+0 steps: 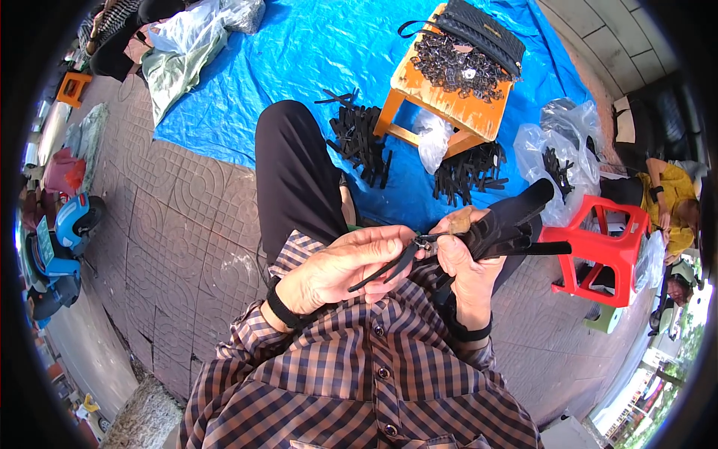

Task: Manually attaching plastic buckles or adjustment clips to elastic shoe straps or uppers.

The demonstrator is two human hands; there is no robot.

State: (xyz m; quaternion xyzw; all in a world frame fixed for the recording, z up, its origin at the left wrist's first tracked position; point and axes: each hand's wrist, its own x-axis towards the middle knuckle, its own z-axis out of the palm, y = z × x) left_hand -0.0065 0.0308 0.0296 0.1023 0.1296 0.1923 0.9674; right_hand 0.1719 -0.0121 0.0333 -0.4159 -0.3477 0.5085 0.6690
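My left hand (348, 266) pinches a narrow black strap (385, 271) in front of my shirt. A small dark metal fitting, perhaps a buckle (423, 243), sits between the fingertips of both hands. My right hand (467, 266) is closed around a thick bundle of black straps (512, 221), whose ends fan out to the right. A small tan piece (460, 219) shows by its fingers; I cannot make out what it is. Beyond my hands, piles of black straps (363, 142) lie on a blue tarp (314, 52).
A worn wooden stool (404, 82) carries a heap of small dark metal pieces (460, 63) and a black woven pouch (482, 30). To the right stand a red plastic stool (609, 239) and clear plastic bags (550, 142). Another person in yellow (677, 198) sits at far right.
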